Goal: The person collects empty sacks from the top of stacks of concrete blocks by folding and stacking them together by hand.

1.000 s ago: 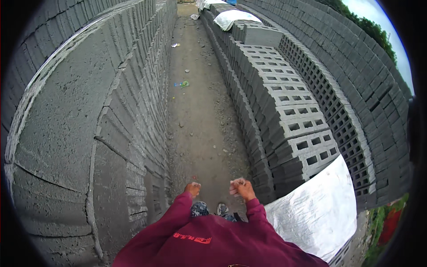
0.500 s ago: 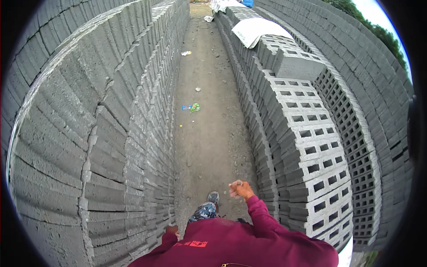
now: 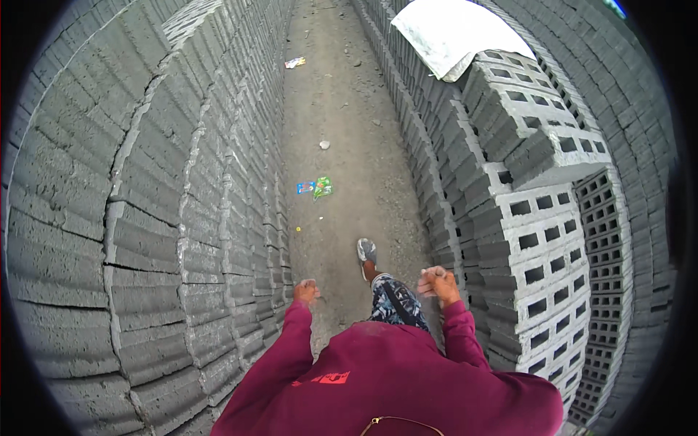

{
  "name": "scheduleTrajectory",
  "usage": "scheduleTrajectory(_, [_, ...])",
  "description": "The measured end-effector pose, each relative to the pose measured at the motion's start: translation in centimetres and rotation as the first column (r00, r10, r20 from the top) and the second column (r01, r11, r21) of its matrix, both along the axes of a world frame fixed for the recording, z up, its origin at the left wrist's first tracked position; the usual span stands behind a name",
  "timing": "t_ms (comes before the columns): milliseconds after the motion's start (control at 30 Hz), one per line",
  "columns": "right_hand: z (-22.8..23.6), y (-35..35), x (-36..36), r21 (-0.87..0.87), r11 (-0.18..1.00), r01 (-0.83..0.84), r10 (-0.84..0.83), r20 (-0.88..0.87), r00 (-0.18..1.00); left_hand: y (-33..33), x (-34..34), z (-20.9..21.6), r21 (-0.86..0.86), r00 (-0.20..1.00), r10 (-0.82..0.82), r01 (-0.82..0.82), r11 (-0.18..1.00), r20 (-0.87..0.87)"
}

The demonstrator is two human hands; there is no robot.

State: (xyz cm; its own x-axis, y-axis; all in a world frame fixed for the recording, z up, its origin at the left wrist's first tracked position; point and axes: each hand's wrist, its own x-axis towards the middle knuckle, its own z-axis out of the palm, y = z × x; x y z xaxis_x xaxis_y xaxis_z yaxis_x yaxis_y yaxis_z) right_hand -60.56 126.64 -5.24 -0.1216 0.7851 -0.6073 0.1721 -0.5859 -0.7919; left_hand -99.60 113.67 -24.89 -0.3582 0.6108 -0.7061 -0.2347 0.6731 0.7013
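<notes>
Both my hands hang in front of my maroon sweater, with nothing seen in either. My left hand (image 3: 307, 291) is near the left wall of grey hollow blocks (image 3: 149, 312), its fingers loosely bent and apart. My right hand (image 3: 439, 285) is beside the right stack of hollow blocks (image 3: 534, 275), fingers half curled with gaps between them. Neither hand visibly grips a block. On top of the right stack, one block (image 3: 556, 156) sits raised above the row in front of it, its holes facing up.
A dirt path (image 3: 349, 138) runs between the stacks. My shoe (image 3: 366, 251) is on it. A white sack (image 3: 458, 33) covers part of the right stack. Green and blue wrappers (image 3: 323, 187), a pale stone (image 3: 324, 145) and another wrapper (image 3: 294, 63) lie on the ground.
I have moved forward along the path, so the raised block and white sack are closer. My left hand has swung up into fuller view; the other foot is now forward.
</notes>
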Motion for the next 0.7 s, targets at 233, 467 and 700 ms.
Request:
scheduleTrajectory(233, [3.5, 28.7, -11.7, 0.073, 0.997, -0.019, 0.019, -0.002, 1.000, 12.0, -7.1, 2.8, -0.376, 0.986, 0.117, -0.063, 0.924, 0.121])
scheduleTrajectory(467, [8.0, 57.0, -29.6, 0.198, 0.928, -0.315, 0.329, -0.041, 0.944, 26.7, -18.7, -0.8, -0.258, 0.526, 0.372, -0.278, 0.925, 0.765])
scheduleTrajectory(700, [6.6, 79.6, -42.1, 0.113, 0.889, -0.443, 0.441, 0.048, 0.896, 46.6, -27.6, -2.1, -0.251, 0.049, 0.313, -0.485, 0.837, 0.948])
